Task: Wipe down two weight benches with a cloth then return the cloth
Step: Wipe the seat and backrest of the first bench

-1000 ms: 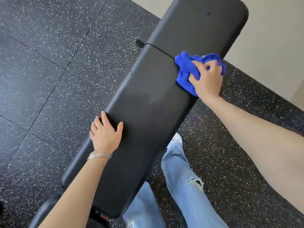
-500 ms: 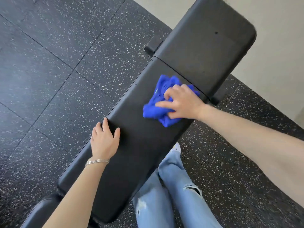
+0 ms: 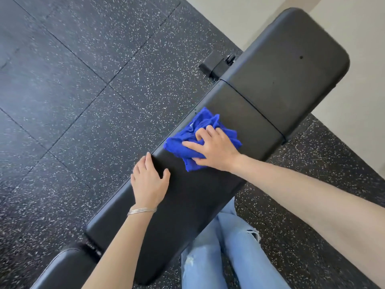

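Blue cloth (image 3: 180,140) under R fingers (image 3: 209,130), on bench (image 3: 187,198)

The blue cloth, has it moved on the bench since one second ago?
Yes. The blue cloth, under the right hand, has slid away from the seam between the pads, across the bench to its far edge, nearer the left hand.

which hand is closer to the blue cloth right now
Right. The right hand lies on top of the blue cloth, gripping it against the bench. The left hand rests flat on the bench edge beside the blue cloth, not touching it.
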